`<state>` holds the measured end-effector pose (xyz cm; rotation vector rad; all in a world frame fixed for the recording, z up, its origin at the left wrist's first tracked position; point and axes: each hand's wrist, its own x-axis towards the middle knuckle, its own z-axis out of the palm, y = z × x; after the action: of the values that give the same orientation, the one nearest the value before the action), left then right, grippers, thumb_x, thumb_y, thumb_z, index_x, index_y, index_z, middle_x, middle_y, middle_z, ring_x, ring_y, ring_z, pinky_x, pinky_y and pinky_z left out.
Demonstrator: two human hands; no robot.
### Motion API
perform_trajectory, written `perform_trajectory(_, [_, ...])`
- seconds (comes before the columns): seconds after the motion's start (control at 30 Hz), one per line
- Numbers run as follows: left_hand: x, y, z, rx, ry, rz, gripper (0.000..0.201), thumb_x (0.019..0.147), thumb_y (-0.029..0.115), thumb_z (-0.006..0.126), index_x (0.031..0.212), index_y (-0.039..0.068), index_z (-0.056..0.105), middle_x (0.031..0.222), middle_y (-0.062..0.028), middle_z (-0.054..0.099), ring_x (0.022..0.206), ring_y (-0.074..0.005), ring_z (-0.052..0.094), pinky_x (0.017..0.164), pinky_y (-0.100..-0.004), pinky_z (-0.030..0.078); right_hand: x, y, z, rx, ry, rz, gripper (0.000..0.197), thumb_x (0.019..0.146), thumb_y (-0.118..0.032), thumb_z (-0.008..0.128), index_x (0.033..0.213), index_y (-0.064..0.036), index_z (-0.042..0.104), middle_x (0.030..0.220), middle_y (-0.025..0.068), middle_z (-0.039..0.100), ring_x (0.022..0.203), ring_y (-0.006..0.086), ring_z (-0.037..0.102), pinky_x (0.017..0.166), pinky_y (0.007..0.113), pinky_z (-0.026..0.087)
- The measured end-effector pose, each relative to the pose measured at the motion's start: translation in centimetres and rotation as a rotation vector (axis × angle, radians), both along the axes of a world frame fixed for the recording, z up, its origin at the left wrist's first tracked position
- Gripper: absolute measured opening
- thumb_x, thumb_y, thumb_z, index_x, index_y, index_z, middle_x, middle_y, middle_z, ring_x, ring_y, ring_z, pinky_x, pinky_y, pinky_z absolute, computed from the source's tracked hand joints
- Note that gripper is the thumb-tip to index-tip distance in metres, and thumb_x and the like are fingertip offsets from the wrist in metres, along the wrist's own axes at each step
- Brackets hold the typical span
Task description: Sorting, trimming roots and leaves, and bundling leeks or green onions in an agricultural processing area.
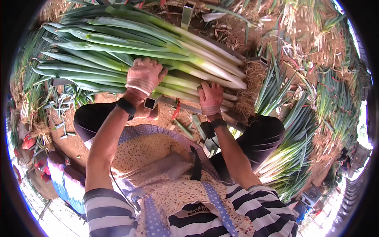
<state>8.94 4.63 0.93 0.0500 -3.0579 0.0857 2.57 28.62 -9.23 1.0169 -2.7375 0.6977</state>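
Note:
A thick pile of long green onions (154, 46) lies before me, green leaves to the left and white stems with roots (252, 85) to the right. It rests across a metal frame (188, 15). Pale gloves cover both my hands. My left hand (145, 76) grips the near side of the pile around its middle, fingers curled over the stalks. Closer to the roots, my right hand (211, 98) has its fingers bent over the white stems at the near edge. The undersides of both hands are hidden.
A square tube end (150, 103) of the frame sticks up beside my left wrist. More green onions (290, 154) lie in heaps on the right, with others (335, 102) farther out. Leaf scraps litter the soil (67, 114) between my bent legs and to the left.

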Motion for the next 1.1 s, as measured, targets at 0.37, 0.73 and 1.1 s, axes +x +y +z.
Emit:
perform_trajectory(0.37, [-0.5,-0.4,-0.2,-0.027,-0.04,0.042,0.034,0.087,0.04,0.051,0.077,0.01,0.063,0.077,-0.0063,0.061,0.082,-0.022,0.058,0.072,-0.038,0.045,-2.8,-0.6,0.6,-0.046,0.118,-0.122,0.017,0.077,-0.024,0.06,0.089,-0.0123,0.058,0.085,0.0057,0.051,0.083,0.0241,0.046,0.075,0.038,0.038])
perform_trajectory(0.73, [-1.7,-0.5,1.5,0.006,-0.131,-0.03,0.037,0.081,0.039,0.057,0.103,0.01,0.059,0.098,-0.0099,0.06,0.096,-0.0241,0.057,0.081,-0.041,0.043,-1.6,-0.4,-0.3,-0.044,0.026,-0.139,0.019,0.08,-0.028,0.056,0.076,-0.0094,0.06,0.083,0.0106,0.058,0.082,0.0299,0.052,0.073,0.044,0.042])
perform_trajectory(1.1, [-2.5,-1.4,0.4,-0.001,-0.177,-0.222,0.032,0.086,0.03,0.051,0.113,0.014,0.058,0.112,-0.0087,0.056,0.105,-0.0255,0.053,0.089,-0.0394,0.042,-2.0,-0.4,-0.7,-0.059,0.075,-0.121,0.022,0.08,-0.029,0.056,0.074,-0.0079,0.06,0.08,0.0127,0.057,0.079,0.0317,0.053,0.069,0.044,0.044])
